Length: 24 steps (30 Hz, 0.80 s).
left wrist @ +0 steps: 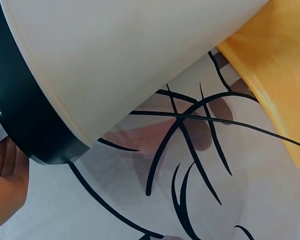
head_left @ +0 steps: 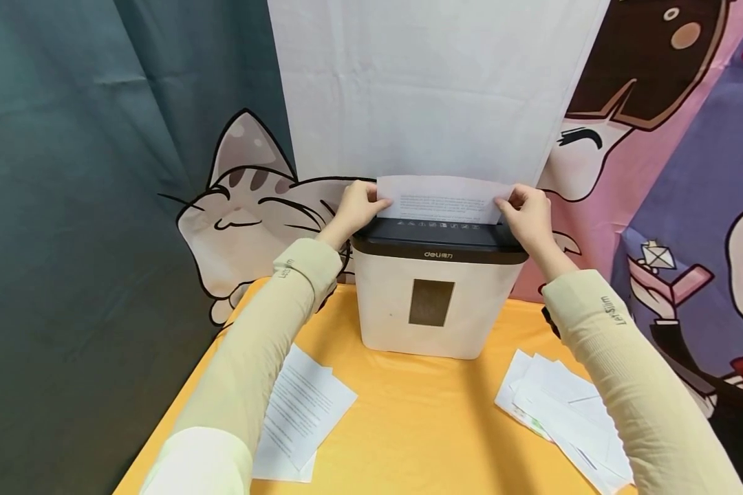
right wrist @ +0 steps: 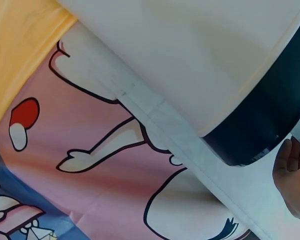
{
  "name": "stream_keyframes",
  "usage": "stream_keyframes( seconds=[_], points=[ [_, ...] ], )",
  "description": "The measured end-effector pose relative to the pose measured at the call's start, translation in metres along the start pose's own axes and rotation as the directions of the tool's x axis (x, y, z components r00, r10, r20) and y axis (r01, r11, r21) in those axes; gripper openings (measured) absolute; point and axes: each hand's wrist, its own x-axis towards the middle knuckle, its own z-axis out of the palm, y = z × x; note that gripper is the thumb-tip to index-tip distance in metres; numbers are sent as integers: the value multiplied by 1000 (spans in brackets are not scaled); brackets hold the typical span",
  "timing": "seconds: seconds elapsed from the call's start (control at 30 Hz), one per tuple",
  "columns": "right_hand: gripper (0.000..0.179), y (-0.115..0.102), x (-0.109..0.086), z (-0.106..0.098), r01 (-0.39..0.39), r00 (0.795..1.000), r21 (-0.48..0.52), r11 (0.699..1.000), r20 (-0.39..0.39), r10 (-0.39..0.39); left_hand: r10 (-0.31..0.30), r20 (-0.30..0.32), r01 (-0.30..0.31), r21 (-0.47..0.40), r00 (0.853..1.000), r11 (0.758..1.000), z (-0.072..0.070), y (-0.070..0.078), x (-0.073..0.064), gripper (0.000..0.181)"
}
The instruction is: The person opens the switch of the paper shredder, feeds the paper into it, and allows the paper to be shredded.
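A printed sheet of paper (head_left: pixel 442 196) stands upright at the top of a white paper shredder (head_left: pixel 384 302) with a dark lid (head_left: pixel 402 246). Its lower edge meets the lid, and lines of text face the head camera. My left hand (head_left: pixel 358 206) pinches the sheet's left edge between thumb and fingers. On the opposite side, my right hand (head_left: pixel 528 213) pinches the right edge. Each wrist view shows only part of its hand, beside the lid's end: the left hand (left wrist: pixel 10 172) and the right hand (right wrist: pixel 294 175).
Printed sheets (head_left: pixel 306 405) lie at the left of the yellow tabletop (head_left: pixel 402 412). A looser pile of papers (head_left: pixel 563 412) lies at the right, partly under my right sleeve. A cartoon-printed curtain (head_left: pixel 241 199) hangs behind the shredder. A thin black cord (left wrist: pixel 230 120) runs beside it.
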Motion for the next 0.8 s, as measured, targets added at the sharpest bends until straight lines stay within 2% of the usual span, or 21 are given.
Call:
stream_keyframes(
  seconds=[0.2,0.33,0.53,0.8],
  points=[
    [17,0,-1,2,-4,1000,-13,1000,11,5,-7,7,7,6,1000,1000,1,-2,-1,21],
    [16,1,-1,2,-4,1000,-13,1000,26,4,10,-25,-10,2,1000,1000,2,-3,-1,20],
    [16,0,-2,1,-19,999,-25,1000,31,20,41,-64,-42,-2,997,999,2,0,-2,37],
    [16,5,-4,2,-22,997,-64,998,69,26,46,-58,-45,16,997,999,3,-1,-3,44]
  ],
)
